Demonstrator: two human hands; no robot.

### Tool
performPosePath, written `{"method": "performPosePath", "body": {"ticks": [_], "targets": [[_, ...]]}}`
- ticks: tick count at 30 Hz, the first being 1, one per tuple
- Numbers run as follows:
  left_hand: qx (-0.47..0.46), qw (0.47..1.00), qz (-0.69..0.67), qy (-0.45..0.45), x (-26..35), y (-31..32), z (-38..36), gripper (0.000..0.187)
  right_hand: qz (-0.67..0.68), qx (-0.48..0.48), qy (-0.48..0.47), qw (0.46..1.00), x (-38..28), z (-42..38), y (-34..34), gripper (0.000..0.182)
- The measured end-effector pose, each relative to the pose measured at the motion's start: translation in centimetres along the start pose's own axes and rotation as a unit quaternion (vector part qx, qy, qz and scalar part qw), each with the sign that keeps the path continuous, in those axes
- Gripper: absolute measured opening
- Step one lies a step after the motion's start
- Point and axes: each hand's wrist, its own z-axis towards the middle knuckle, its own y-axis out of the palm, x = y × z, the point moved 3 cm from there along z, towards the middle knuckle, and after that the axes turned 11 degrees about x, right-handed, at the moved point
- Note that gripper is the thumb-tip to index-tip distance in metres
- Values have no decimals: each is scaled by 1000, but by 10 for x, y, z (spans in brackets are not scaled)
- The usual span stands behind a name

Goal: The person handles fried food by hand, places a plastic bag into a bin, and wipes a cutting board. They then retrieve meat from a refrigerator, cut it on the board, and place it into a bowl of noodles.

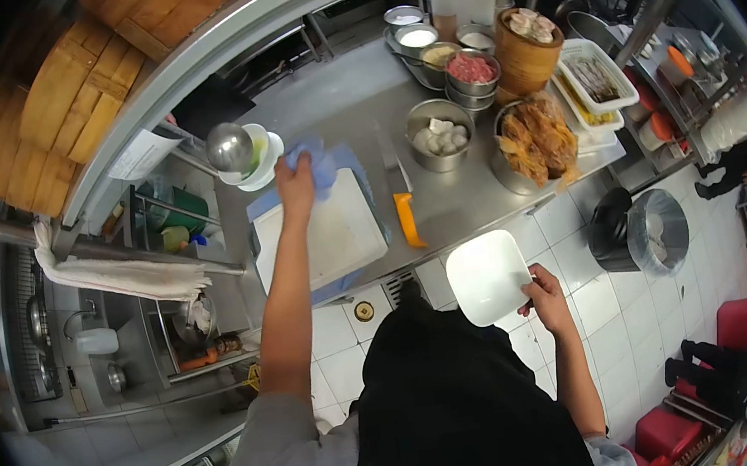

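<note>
My left hand [296, 186] is closed on a blue cloth [323, 164] over the far end of a white cutting board [324, 238]. Another blue cloth lies under the board. In my right hand [546, 293] is a white square dish [487, 277], held by its right edge in front of my apron. A knife with an orange handle [408, 220] rests on the steel counter to the right of the board. White bowls [258, 159] stand just beyond my left hand, with a metal ladle [230, 147] beside them.
On the counter stand a pot of pale pieces [441, 139], a pot of browned meat [539, 143], a bowl of raw meat [472, 69], a steamer basket [529, 53] and a white tray [596, 78]. A lined bin [657, 230] is on the floor at right. A metal rail crosses above.
</note>
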Motion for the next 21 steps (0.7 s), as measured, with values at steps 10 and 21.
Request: {"method": "performPosePath", "body": {"ticks": [10,21], "targets": [[102,959,32,262,15,122,154,44,74,97,21,992,-11,8,46,17],[-387,713,561,164,-129,198,273,59,130,247,81,957,1,-41,79,19]]}}
